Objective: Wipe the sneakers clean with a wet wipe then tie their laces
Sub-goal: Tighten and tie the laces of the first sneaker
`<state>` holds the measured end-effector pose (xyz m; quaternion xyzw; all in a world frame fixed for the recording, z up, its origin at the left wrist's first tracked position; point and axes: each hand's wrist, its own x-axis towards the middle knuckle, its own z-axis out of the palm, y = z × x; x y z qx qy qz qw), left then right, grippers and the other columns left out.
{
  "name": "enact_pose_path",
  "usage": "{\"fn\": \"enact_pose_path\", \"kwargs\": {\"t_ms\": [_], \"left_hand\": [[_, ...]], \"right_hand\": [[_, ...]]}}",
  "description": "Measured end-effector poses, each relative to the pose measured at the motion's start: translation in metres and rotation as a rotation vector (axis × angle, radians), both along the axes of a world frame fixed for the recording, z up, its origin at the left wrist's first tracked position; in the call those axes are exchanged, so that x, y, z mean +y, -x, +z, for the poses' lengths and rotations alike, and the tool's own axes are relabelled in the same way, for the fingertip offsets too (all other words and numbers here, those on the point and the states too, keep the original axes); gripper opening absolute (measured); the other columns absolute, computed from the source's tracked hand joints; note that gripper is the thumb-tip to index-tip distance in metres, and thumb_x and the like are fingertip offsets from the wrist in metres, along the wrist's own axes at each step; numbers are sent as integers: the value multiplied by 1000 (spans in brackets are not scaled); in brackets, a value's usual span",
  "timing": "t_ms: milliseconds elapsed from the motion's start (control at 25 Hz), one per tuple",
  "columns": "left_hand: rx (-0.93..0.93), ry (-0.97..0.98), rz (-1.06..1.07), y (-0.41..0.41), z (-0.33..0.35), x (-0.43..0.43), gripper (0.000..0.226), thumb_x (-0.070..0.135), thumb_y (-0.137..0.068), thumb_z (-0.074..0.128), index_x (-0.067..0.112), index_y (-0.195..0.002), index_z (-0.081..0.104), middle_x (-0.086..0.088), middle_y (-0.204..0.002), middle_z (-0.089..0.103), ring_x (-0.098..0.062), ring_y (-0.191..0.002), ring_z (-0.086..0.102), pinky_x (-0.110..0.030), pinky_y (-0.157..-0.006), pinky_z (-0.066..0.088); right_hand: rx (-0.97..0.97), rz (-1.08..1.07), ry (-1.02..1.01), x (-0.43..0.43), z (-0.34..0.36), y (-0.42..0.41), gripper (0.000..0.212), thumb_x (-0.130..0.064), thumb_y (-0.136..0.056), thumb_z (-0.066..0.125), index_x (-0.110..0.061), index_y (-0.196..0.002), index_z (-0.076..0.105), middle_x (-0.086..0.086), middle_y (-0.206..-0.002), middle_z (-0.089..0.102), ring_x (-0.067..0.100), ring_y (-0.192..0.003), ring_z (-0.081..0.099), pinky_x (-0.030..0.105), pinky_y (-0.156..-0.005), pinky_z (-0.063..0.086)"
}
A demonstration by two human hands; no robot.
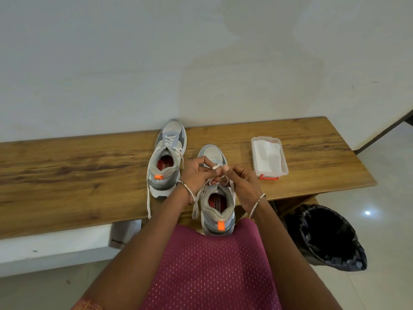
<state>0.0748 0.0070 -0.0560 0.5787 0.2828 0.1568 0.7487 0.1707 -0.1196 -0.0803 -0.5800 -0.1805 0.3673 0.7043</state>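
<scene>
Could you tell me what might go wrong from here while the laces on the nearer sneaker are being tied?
The nearer sneaker overhangs the bench edge; tugging its lace with the left hand and right hand could tip it off. The far sneaker's loose lace dangles over the edge and might snag.

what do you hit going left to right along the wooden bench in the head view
grey-and-white sneaker with loose laces → grey-and-white sneaker being laced → clear plastic box of white wipes with a red latch → black-lined bin, on the floor beyond the bench's right end
</scene>
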Motion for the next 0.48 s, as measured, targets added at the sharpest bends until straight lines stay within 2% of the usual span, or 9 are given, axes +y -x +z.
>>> {"fn": "enact_pose_path", "kwargs": {"t_ms": [80, 200, 280, 360, 480], "left_hand": [[-10, -120, 49, 0, -4, -3, 16, -3, -78, 78, -5, -83, 63, -10, -79, 70, -22, -63, 70, -28, -56, 57], [-55, -314, 75, 4, -13, -7, 19, -4, -78, 77, 11, -77, 66, -7, -100, 73, -23, -84, 74, -31, -66, 60], [-57, -470, 80, 7, -19, -9, 17, -3, -81, 75, 13, -78, 68, 0, -101, 75, -14, -89, 74, -27, -71, 59], [-57, -808, 77, 9, -25, -9, 9, 1, -83, 73, 9, -81, 70, 7, -92, 75, -6, -83, 72, -24, -69, 57], [-16, -1338, 45, 10, -28, -7, 12, 1, -80, 68, 9, -89, 68, -2, -77, 72, -20, -66, 67, -26, -58, 48]], "right_hand": [[-68, -93, 70, 7, -4, 2, 31, -21, -97, 62, 9, -94, 68, 21, -75, 62, 20, -64, 58, 33, -64, 52], [-113, -152, 173, 19, -10, 4, 28, -28, -98, 62, -4, -86, 72, 11, -67, 60, 14, -56, 52, 28, -55, 46], [-145, -161, 256, 24, -10, 1, 25, -29, -97, 63, -13, -82, 73, 4, -61, 61, 11, -52, 52, 26, -51, 46], [-130, -124, 331, 27, -6, -4, 22, -27, -96, 65, -13, -80, 72, 1, -58, 61, 9, -48, 52, 25, -48, 46], [-19, -85, 342, 29, 2, -11, 8, -15, -92, 69, -9, -88, 65, 8, -69, 65, 12, -49, 55, 24, -46, 47]]}}
